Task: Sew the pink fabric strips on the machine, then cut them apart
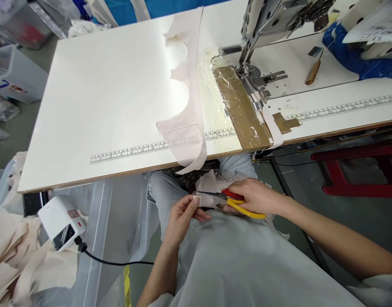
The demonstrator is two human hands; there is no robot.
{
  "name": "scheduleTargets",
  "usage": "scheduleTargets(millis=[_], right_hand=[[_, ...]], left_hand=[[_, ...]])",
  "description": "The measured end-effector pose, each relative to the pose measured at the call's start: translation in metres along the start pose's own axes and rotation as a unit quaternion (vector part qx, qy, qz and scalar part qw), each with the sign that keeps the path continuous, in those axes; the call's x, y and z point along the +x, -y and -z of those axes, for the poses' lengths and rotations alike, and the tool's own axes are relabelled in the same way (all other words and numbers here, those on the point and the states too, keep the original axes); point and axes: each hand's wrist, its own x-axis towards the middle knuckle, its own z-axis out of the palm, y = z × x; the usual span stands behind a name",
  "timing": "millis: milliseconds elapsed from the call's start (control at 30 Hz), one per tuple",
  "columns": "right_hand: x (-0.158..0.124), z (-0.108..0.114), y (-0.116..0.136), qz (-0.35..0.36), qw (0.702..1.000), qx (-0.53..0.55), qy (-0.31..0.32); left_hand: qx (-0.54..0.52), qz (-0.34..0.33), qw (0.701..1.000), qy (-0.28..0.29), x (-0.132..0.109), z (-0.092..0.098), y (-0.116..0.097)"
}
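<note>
Pale fabric [209, 201] lies between both hands [180, 215] [255, 195].

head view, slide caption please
Right hand holding scissors, left hand pinching pale fabric, near a sewing machine.

My scissors [228, 193] have smooth plastic handles [247, 209] and metal blades [215, 194] — the cloth [207, 182] in my lap looks matt, the tabletop [112, 94] smooth with a sheen, the tape [240, 102] glossy and wrinkled.
</note>
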Motion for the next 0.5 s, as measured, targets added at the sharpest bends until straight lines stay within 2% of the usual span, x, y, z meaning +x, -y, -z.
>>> scheduleTargets(millis=[33,100,167,233,300,367,433,500], right_hand=[[-0.005,-0.003,-0.003,-0.003,1.0,0.014,-0.015],[-0.016,-0.008,-0.007,-0.01,0.998,0.047,-0.037],[-0.026,-0.015,-0.009,-0.018,0.995,0.084,-0.055],[-0.033,-0.019,-0.008,-0.024,0.99,0.116,-0.076],[-0.036,-0.02,-0.005,-0.032,0.985,0.141,-0.093],[-0.036,-0.019,-0.002,-0.041,0.982,0.156,-0.102],[-0.037,-0.016,-0.002,-0.045,0.98,0.161,-0.103],[-0.039,-0.014,-0.004,-0.051,0.98,0.164,-0.104]], left_hand=[[0.038,-0.025,0.999,-0.028,0.001,0.004,0.001],[0.136,-0.113,0.976,-0.131,0.005,0.01,-0.001],[0.24,-0.227,0.915,-0.232,0.01,0.013,-0.008],[0.323,-0.318,0.852,-0.262,0.016,0.009,-0.019],[0.364,-0.365,0.823,-0.239,0.023,0.0,-0.032],[0.353,-0.371,0.83,-0.22,0.028,-0.01,-0.043],[0.298,-0.343,0.868,-0.201,0.031,-0.012,-0.045],[0.225,-0.291,0.91,-0.191,0.032,-0.004,-0.037]])
